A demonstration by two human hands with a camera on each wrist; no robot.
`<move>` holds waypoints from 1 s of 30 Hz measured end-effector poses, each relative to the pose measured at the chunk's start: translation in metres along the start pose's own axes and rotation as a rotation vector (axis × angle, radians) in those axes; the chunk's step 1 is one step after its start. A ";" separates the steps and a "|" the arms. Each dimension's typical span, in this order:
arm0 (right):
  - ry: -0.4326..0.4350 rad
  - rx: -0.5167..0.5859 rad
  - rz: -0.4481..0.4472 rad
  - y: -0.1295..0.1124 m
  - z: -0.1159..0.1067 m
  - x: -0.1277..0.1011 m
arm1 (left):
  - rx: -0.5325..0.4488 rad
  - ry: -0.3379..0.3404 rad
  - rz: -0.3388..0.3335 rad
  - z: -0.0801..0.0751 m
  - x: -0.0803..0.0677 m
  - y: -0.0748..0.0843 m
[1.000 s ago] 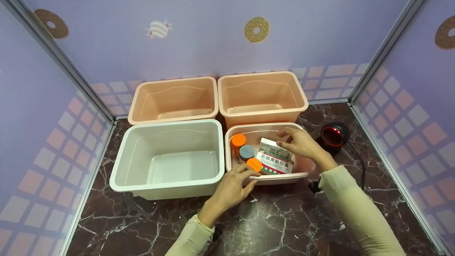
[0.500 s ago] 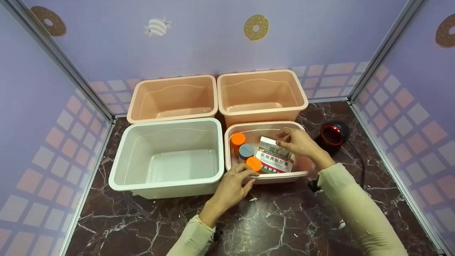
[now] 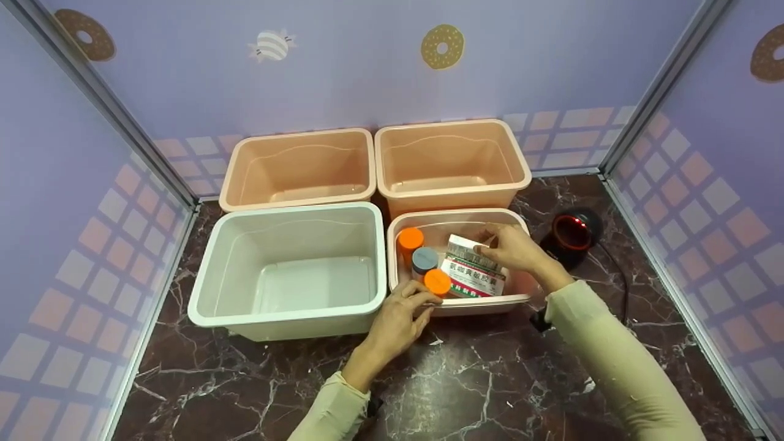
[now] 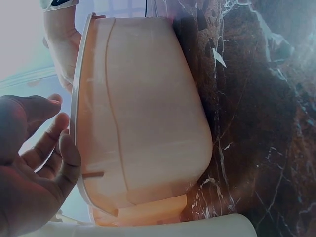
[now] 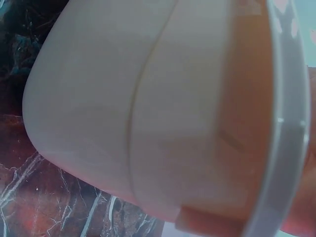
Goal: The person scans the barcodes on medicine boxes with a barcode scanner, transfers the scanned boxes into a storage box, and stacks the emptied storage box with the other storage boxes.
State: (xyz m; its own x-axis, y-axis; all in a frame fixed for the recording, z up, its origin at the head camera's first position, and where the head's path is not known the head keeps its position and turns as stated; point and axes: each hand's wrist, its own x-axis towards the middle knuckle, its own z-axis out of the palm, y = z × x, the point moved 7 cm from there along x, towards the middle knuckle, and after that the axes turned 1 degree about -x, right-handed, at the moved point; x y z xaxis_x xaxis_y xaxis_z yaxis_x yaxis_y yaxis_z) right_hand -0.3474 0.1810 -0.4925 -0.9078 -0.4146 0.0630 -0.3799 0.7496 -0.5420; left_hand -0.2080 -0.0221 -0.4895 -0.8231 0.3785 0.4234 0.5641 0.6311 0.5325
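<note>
A pale pink bin [image 3: 520, 299] at front right contains a white medicine box [image 3: 474, 275] with green and red bands, two orange-capped bottles [image 3: 411, 238] and a grey-capped bottle [image 3: 424, 261]. My left hand [image 3: 398, 315] is at the bin's front-left rim, beside the nearer orange cap [image 3: 437, 282]. In the left wrist view its fingers [image 4: 69, 160] are loosely bent beside the rim. My right hand [image 3: 517, 248] reaches over the right side, thumb at the box's upper edge. Its fingertips are partly hidden, so whether it pinches the box is unclear. The right wrist view mostly shows the bin's wall [image 5: 123, 108].
A larger pale green-white bin [image 3: 288, 320] stands to the left. Two peach bins [image 3: 300, 205] are behind, against the wall. A black scanner [image 3: 576, 236] with a red light and a cable sits right of the bins on the dark marble-patterned surface [image 3: 465, 380].
The right hand's fingers have shifted slightly near the top of the medicine box. My left fingers have drawn back a little along the rim. The box and bottles stay in place.
</note>
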 end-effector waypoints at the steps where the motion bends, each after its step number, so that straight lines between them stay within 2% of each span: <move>1: -0.001 0.000 0.005 0.000 0.001 0.000 | 0.000 0.006 0.001 0.000 0.000 -0.001; 11: 0.004 -0.043 0.028 0.006 0.008 0.005 | -0.006 0.052 -0.018 -0.001 -0.003 -0.004; 19: 0.015 -0.030 0.035 0.006 0.009 0.009 | -0.018 0.069 -0.024 -0.003 -0.002 -0.005; 30: 0.003 -0.066 0.033 0.013 0.016 0.015 | -0.027 0.048 -0.034 -0.001 -0.001 -0.007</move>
State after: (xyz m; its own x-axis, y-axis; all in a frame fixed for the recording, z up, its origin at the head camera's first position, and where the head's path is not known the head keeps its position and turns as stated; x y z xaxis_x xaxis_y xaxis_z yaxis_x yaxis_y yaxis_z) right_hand -0.3627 0.1762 -0.5118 -0.9206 -0.3874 0.0489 -0.3604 0.7951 -0.4878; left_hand -0.2112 -0.0275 -0.4927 -0.8383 0.3240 0.4385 0.5378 0.6241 0.5669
